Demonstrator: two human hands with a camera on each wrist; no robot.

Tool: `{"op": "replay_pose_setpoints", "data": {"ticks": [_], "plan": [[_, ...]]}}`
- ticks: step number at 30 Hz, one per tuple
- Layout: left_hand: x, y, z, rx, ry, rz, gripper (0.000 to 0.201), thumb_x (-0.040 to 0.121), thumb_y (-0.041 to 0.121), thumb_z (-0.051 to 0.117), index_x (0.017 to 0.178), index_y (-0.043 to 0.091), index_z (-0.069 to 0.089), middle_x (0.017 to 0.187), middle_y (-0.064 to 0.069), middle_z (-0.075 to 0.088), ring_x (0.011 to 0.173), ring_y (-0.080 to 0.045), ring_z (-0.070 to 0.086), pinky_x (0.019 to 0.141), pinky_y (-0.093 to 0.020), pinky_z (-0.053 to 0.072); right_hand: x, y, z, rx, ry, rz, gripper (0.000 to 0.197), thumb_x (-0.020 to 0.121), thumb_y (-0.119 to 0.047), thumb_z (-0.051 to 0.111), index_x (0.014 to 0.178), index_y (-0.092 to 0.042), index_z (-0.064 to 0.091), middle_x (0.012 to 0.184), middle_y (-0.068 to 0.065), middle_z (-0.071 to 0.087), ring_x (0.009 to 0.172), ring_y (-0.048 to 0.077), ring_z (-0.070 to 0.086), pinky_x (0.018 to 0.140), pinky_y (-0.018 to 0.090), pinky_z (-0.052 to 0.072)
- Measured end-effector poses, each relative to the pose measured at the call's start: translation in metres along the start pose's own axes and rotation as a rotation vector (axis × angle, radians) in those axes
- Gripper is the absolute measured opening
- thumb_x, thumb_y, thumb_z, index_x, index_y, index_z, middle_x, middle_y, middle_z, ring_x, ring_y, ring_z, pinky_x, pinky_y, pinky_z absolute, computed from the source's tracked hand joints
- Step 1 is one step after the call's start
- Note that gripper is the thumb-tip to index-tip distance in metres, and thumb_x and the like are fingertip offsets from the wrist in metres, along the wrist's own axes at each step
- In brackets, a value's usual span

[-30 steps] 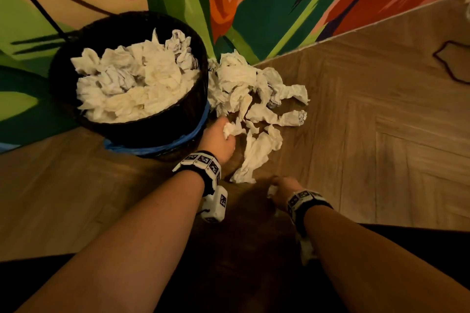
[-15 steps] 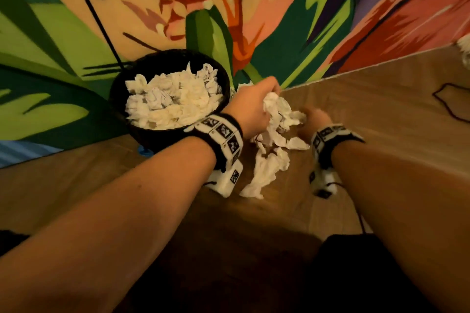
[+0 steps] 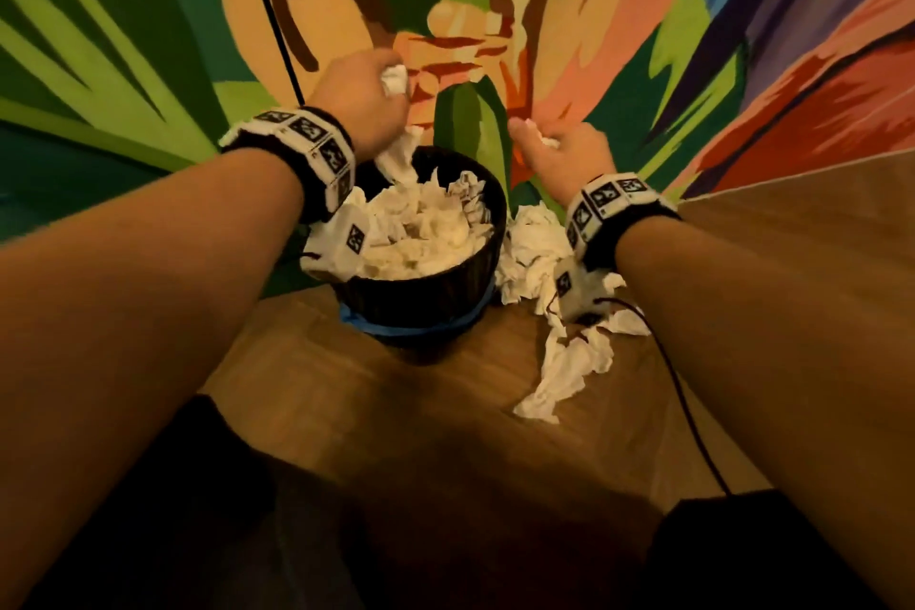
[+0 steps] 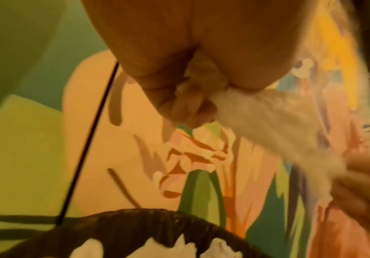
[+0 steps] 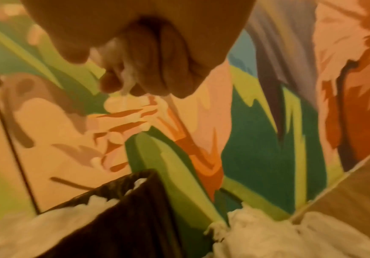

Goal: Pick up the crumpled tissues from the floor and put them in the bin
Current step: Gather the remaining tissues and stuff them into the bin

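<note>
A black bin (image 3: 426,295) with a blue band near its base stands against the painted wall, heaped with white tissues (image 3: 421,233). Above its far rim my left hand (image 3: 369,99) grips crumpled tissues (image 3: 396,79) (image 4: 268,122), and a strand of them hangs down to the heap. My right hand (image 3: 554,154) (image 5: 148,57) is raised just right of the bin, fingers curled round a small tissue (image 5: 115,50). A pile of crumpled tissues (image 3: 534,248) lies on the wooden floor at the bin's right, and one long tissue (image 3: 564,372) lies nearer me.
A wall (image 3: 148,40) painted with bright leaves and flowers rises right behind the bin. A thin black cable (image 3: 270,0) runs down it to the bin. Another black wire (image 3: 683,401) trails across the wooden floor (image 3: 396,421) from my right wrist.
Both hands have risen from the floor pile with tissues in them; the left now hangs over the bin, the right beside it. The view has tilted up towards the wall.
</note>
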State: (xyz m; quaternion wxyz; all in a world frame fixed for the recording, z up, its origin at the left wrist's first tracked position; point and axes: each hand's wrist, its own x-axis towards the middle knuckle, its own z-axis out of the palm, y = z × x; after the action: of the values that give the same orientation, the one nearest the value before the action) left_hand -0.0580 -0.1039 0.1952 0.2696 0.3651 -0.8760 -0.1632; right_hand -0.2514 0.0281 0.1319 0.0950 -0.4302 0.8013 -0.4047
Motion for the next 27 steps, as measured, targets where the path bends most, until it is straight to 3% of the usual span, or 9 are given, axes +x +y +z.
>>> {"op": "replay_pose_setpoints", "data": {"ticks": [2, 4, 6, 8, 12, 17, 21, 24, 27], "plan": [[-0.006, -0.014, 0.006, -0.024, 0.061, -0.098, 0.022, 0.087, 0.031, 0.051, 0.097, 0.014, 0.06, 0.088, -0.004, 0.062, 0.082, -0.025, 0.056, 0.059, -0.025, 0.036, -0.006, -0.009, 0.021, 0.085, -0.06, -0.023, 0.047, 0.087, -0.055, 0.037, 0.074, -0.016, 0.059, 0.073, 0.003, 0.059, 0.067, 0.017, 0.052, 0.059, 0.033, 0.038], [-0.008, -0.023, 0.015, -0.089, 0.062, -0.223, 0.042, 0.088, 0.046, 0.043, 0.11, 0.014, 0.058, 0.095, -0.006, 0.06, 0.084, -0.024, 0.052, 0.065, -0.028, 0.035, -0.009, -0.02, 0.034, 0.037, -0.172, -0.048, 0.035, 0.092, -0.034, 0.027, 0.088, -0.012, 0.054, 0.091, 0.012, 0.055, 0.083, 0.024, 0.05, 0.069, 0.034, 0.034], [-0.007, -0.034, 0.025, -0.102, -0.02, -0.259, 0.051, 0.096, 0.04, 0.032, 0.136, 0.012, 0.046, 0.115, -0.012, 0.058, 0.097, -0.025, 0.05, 0.077, -0.03, 0.032, -0.009, -0.025, 0.042, -0.022, -0.246, -0.048, 0.035, 0.096, -0.021, 0.026, 0.11, -0.009, 0.056, 0.116, 0.015, 0.052, 0.105, 0.026, 0.048, 0.085, 0.031, 0.034], [-0.004, -0.042, 0.03, -0.074, -0.091, -0.232, 0.047, 0.1, 0.023, 0.031, 0.144, 0.006, 0.038, 0.127, -0.018, 0.055, 0.109, -0.032, 0.052, 0.082, -0.033, 0.036, -0.008, -0.027, 0.047, -0.031, -0.276, -0.059, 0.038, 0.096, -0.008, 0.034, 0.129, -0.016, 0.052, 0.131, 0.014, 0.048, 0.116, 0.027, 0.049, 0.092, 0.03, 0.038], [0.011, -0.053, 0.029, -0.005, -0.148, -0.199, 0.056, 0.088, -0.003, 0.037, 0.14, 0.016, 0.044, 0.136, -0.02, 0.048, 0.12, -0.037, 0.049, 0.093, -0.035, 0.042, -0.002, -0.025, 0.052, -0.034, -0.173, -0.103, 0.034, 0.093, -0.008, 0.052, 0.12, -0.02, 0.037, 0.091, 0.007, 0.059, 0.076, 0.028, 0.061, 0.058, 0.035, 0.046], [0.026, -0.076, 0.025, 0.094, -0.138, -0.168, 0.044, 0.088, 0.004, 0.048, 0.129, 0.02, 0.042, 0.105, -0.011, 0.056, 0.084, -0.03, 0.056, 0.059, -0.03, 0.038, 0.032, -0.025, 0.046, -0.14, -0.068, -0.184, 0.031, 0.084, -0.027, 0.073, 0.11, -0.019, 0.058, 0.109, 0.0, 0.049, 0.094, 0.014, 0.045, 0.082, 0.024, 0.037], [0.042, -0.094, 0.02, 0.247, -0.293, -0.185, 0.028, 0.084, 0.015, 0.07, 0.111, 0.015, 0.061, 0.117, -0.009, 0.062, 0.102, -0.026, 0.058, 0.076, -0.031, 0.044, 0.061, -0.029, 0.045, -0.251, -0.1, -0.245, 0.025, 0.085, -0.029, 0.071, 0.109, -0.024, 0.068, 0.111, 0.005, 0.052, 0.096, 0.017, 0.048, 0.082, 0.024, 0.035], [0.048, -0.101, 0.023, 0.281, -0.367, -0.178, 0.023, 0.072, 0.028, 0.085, 0.091, 0.02, 0.073, 0.095, 0.0, 0.068, 0.078, -0.014, 0.056, 0.066, -0.027, 0.043, 0.074, -0.037, 0.058, -0.403, -0.28, -0.314, 0.027, 0.087, -0.021, 0.065, 0.114, -0.023, 0.068, 0.113, 0.006, 0.06, 0.101, 0.023, 0.058, 0.081, 0.026, 0.043], [0.051, -0.099, 0.033, 0.287, -0.394, -0.186, 0.028, 0.069, 0.033, 0.087, 0.091, 0.018, 0.077, 0.077, 0.005, 0.064, 0.066, -0.01, 0.054, 0.062, -0.025, 0.043, 0.077, -0.043, 0.075, -0.561, -0.454, -0.397, 0.028, 0.083, -0.01, 0.066, 0.111, -0.017, 0.064, 0.103, 0.005, 0.061, 0.095, 0.025, 0.059, 0.075, 0.03, 0.048]]}}
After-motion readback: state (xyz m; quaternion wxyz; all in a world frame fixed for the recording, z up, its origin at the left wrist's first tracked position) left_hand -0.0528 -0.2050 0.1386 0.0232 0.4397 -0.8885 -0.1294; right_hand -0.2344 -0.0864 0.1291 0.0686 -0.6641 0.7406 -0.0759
